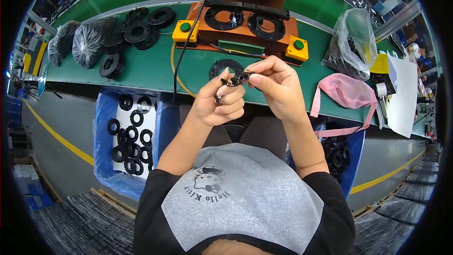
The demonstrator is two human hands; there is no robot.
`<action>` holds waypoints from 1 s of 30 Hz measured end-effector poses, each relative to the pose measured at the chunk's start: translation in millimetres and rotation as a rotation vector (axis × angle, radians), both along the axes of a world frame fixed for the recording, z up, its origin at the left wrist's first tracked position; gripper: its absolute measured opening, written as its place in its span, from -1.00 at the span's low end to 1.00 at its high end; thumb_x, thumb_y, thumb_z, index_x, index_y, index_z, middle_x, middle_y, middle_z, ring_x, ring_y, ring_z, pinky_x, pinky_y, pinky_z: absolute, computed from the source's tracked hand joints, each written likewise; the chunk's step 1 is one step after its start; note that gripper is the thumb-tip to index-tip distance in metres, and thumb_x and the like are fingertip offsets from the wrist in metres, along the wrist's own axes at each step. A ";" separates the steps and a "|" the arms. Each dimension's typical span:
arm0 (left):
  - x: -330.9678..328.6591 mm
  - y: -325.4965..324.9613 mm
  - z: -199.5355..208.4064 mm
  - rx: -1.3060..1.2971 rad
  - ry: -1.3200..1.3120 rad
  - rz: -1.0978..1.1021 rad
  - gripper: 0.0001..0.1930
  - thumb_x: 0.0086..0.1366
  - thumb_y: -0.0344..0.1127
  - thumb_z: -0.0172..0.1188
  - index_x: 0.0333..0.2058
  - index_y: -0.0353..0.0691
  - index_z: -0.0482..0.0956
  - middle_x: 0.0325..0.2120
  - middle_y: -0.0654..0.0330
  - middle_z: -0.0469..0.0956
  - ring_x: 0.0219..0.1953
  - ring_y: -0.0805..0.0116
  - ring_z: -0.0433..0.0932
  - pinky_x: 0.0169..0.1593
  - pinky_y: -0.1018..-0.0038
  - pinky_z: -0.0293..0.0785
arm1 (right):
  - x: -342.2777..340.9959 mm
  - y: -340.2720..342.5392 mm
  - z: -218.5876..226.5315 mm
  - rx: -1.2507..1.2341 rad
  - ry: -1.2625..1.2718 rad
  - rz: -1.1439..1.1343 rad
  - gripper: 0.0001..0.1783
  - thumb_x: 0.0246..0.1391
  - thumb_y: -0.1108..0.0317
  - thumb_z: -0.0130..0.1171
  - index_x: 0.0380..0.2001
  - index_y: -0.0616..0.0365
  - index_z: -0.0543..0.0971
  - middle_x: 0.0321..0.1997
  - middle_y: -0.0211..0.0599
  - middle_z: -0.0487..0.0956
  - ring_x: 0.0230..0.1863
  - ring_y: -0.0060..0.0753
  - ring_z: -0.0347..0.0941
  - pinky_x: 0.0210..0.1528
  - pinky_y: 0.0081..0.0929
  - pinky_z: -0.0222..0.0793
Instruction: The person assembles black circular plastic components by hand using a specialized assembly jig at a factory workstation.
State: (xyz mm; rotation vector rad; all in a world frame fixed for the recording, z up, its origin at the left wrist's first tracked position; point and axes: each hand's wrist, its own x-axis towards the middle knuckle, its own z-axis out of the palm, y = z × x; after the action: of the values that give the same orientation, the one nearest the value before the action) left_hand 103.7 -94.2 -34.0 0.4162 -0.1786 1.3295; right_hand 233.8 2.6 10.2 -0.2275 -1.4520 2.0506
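We saw the left hand point(221, 100) gripping small black parts point(235, 80), presumably steadying them for the right hand's point(279, 89) fingertip pinch; orange fixture point(232, 37) sat toward twelve o'clock.

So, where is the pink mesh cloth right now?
In the head view, the pink mesh cloth lies on the right side of the green table, just in front of the clear plastic bag and right of the right hand.

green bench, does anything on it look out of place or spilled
The pink mesh cloth does: it lies rumpled toward the right, a strap drooping over the front edge, odd beside industrial parts like the black rings. No spill shows.
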 end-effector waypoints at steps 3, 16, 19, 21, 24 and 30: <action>1.3 -1.6 2.3 -0.001 -0.002 -0.015 -0.57 0.37 -0.01 -0.32 -0.65 -0.06 0.21 -0.76 0.40 0.07 -0.81 0.62 0.03 -0.65 0.64 -0.01 | -2.8 -3.1 0.2 -0.074 -0.009 0.024 -0.86 -0.04 0.51 0.18 -0.37 0.26 0.45 -0.32 -0.29 0.52 -0.27 -0.56 0.45 -0.21 -0.60 0.37; -22.9 -29.5 -16.1 -0.111 0.302 0.355 -0.66 0.35 -0.16 -0.21 -0.58 -0.19 0.27 -0.74 0.32 0.13 -0.80 0.58 0.07 -0.67 0.58 -0.02 | 56.6 123.4 3.3 0.256 -0.091 -0.706 -0.84 -0.06 0.38 0.20 -0.41 0.19 0.48 -0.44 -0.35 0.54 -0.50 -0.65 0.40 -0.47 -0.74 0.25; -30.7 -27.6 -25.9 -0.165 0.324 0.352 -0.69 0.33 -0.19 -0.15 -0.57 -0.20 0.27 -0.74 0.32 0.13 -0.79 0.56 0.09 -0.66 0.58 -0.01 | 128.2 223.1 -5.9 0.302 -0.197 -1.194 -0.80 -0.08 0.40 0.18 -0.37 0.28 0.50 -0.40 -0.30 0.55 -0.51 -0.60 0.40 -0.53 -0.72 0.26; -28.9 -23.7 -22.6 -0.225 0.395 0.408 -0.70 0.32 -0.20 -0.13 -0.57 -0.20 0.27 -0.73 0.31 0.15 -0.78 0.56 0.10 -0.66 0.59 0.00 | 161.7 248.2 -15.7 0.147 -0.372 -1.243 -0.56 -0.07 0.33 0.18 -0.15 0.40 0.40 -0.35 -0.21 0.54 -0.41 -0.50 0.45 -0.46 -0.63 0.34; -23.7 -17.9 -17.1 -0.316 0.542 0.560 -0.73 0.30 -0.24 -0.09 -0.56 -0.21 0.28 -0.72 0.30 0.18 -0.77 0.56 0.11 -0.66 0.61 0.00 | 144.3 221.4 -31.5 0.284 -0.461 -1.191 -0.44 -0.05 0.28 0.16 0.00 0.36 0.30 -0.22 -0.17 0.50 -0.41 -0.51 0.43 -0.38 -0.58 0.37; -3.5 -10.2 -7.7 -0.448 1.195 0.533 -0.78 0.23 -0.26 0.09 -0.54 -0.25 0.40 -0.70 0.41 0.28 -0.64 0.69 0.18 -0.58 0.69 0.10 | 49.6 40.9 -13.2 0.495 -0.383 0.002 -0.45 -0.07 0.44 0.18 0.04 0.18 0.29 -0.03 -0.28 0.40 -0.24 -0.50 0.39 -0.20 -0.56 0.32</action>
State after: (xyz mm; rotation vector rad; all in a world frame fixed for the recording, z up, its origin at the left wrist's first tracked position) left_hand 100.2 -104.5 -41.7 0.8305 1.2706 1.3656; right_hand 283.5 43.5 -3.0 -0.4269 -2.1380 1.6356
